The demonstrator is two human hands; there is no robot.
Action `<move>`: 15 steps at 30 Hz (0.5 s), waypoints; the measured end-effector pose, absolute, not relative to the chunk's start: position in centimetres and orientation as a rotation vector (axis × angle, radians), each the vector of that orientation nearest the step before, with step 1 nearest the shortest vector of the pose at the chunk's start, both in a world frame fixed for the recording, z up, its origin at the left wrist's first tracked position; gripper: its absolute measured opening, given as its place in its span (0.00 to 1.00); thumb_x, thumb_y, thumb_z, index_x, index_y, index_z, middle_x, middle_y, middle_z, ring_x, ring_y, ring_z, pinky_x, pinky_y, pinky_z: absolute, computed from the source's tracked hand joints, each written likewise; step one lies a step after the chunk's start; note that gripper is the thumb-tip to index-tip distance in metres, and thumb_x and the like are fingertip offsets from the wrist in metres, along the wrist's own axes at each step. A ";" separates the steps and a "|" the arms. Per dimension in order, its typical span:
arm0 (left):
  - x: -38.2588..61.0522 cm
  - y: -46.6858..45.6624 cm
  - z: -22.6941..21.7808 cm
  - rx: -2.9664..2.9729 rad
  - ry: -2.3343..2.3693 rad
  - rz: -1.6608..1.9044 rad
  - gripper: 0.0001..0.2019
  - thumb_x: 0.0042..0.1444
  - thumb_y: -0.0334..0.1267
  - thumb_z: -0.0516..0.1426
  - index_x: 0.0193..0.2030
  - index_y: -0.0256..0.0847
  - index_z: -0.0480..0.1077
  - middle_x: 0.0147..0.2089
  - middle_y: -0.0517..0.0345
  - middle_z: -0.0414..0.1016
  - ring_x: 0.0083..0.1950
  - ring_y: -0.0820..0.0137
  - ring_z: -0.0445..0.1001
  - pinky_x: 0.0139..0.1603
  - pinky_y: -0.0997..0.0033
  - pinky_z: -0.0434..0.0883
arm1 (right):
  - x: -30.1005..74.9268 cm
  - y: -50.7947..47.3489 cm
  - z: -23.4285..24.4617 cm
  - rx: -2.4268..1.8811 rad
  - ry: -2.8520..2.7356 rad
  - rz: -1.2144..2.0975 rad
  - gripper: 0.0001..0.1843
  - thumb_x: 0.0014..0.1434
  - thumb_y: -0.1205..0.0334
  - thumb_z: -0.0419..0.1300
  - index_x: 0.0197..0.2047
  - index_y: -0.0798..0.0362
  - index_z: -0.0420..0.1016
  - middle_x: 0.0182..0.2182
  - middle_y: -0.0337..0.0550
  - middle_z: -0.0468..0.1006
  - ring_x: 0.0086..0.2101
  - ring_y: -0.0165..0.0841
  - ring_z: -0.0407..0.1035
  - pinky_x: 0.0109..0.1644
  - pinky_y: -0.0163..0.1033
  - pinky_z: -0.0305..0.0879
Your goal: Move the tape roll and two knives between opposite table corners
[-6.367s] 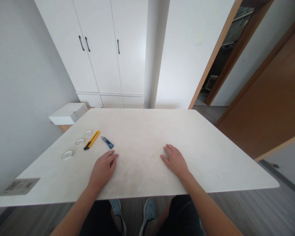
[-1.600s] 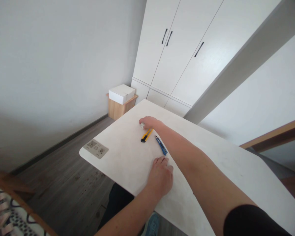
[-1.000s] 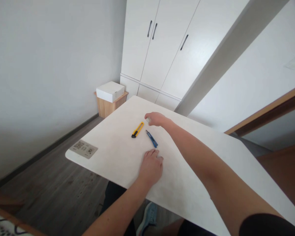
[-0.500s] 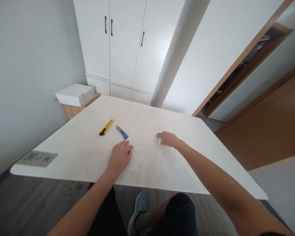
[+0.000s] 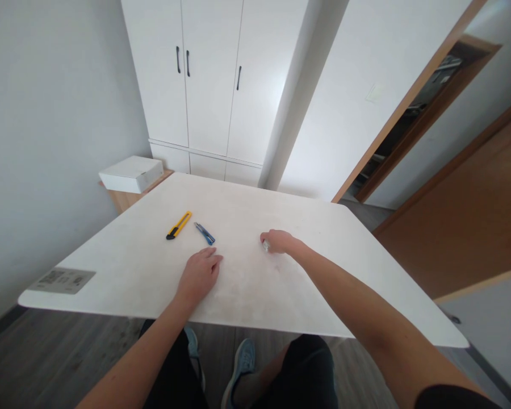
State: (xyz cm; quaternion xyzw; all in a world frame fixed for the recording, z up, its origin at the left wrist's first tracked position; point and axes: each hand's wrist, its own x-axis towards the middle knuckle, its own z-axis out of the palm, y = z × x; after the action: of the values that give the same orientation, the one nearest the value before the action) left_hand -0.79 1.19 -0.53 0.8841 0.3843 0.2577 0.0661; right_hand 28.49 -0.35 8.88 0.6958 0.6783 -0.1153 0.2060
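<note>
Tabletop (image 5: 323, 278) bears right hand (image 5: 280, 241) closed on clear piece (image 5: 266, 245).

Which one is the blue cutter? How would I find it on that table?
Look at the big white table. On its left part, just beyond the flat left hand, two cutters lie side by side. The blue cutter is the shorter one, right of the longer yellow cutter and nearer the hand.

Clear roll (image 5: 266, 246): small, glassy, mostly hidden in right grip (image 5: 276, 241), only an edge shows. Low, at or just above counter (image 5: 323, 284), abt mid-counter, well off all edges. Exact shape/no. can't tell.
</note>
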 end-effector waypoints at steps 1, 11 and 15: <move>-0.8 1.2 -0.5 2.673 1.156 0.776 0.17 0.65 0.35 0.51 0.48 0.42 0.81 0.59 0.45 0.78 0.61 0.57 0.75 0.65 0.53 0.70 | 28.6 -0.4 8.8 1.939 1.898 -0.318 0.27 0.56 0.61 0.68 0.59 0.43 0.73 0.55 0.50 0.76 0.49 0.46 0.76 0.41 0.39 0.68; -0.8 1.3 -0.7 2.689 1.158 0.787 0.18 0.66 0.37 0.49 0.48 0.42 0.81 0.58 0.45 0.78 0.60 0.56 0.76 0.64 0.51 0.71 | 28.6 -0.4 8.2 1.969 1.904 -0.329 0.27 0.57 0.61 0.67 0.60 0.42 0.73 0.56 0.51 0.74 0.50 0.47 0.74 0.42 0.40 0.69; -1.0 1.4 -0.8 2.701 1.129 0.804 0.18 0.65 0.38 0.49 0.48 0.43 0.81 0.58 0.44 0.79 0.60 0.55 0.76 0.63 0.51 0.71 | 30.6 -1.5 9.0 2.040 1.896 -0.330 0.27 0.57 0.60 0.66 0.61 0.42 0.73 0.56 0.49 0.75 0.49 0.45 0.75 0.41 0.39 0.68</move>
State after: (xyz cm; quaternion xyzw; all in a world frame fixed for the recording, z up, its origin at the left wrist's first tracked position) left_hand -0.96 1.40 -0.84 0.8884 0.3714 0.2644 0.0528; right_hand 30.61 -1.45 9.04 0.7171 0.6664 -0.1161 0.1677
